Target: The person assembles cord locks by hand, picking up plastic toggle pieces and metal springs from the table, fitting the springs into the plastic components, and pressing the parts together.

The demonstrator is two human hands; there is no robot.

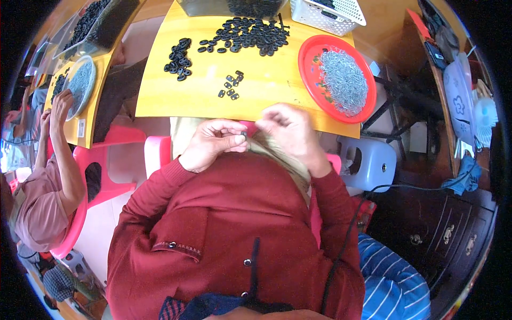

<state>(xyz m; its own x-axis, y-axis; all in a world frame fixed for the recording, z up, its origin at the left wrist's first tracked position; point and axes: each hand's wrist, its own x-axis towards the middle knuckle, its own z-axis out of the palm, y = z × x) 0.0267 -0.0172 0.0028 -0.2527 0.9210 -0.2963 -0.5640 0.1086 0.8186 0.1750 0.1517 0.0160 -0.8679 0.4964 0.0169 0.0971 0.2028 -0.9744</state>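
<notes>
My left hand (214,143) is in front of the table's near edge, thumb and forefinger pinching a small black plastic piece (244,135). Close by on the right, my right hand (292,128) has its fingers curled in to the thumb; it is a little blurred, and whatever they may hold is hidden. Beyond the hands, a few black two-holed pieces (229,84) lie loose on the yellow table (266,90). A red round tray (308,68) at the right holds a heap of small silvery metal pins (344,80).
Farther back lie a large spread of black oval pieces (248,36) and a smaller pile (180,60). A clear bin and a white basket (325,20) stand at the far edge. Another person (45,197) works at the left table. A blue stool (370,162) is at right.
</notes>
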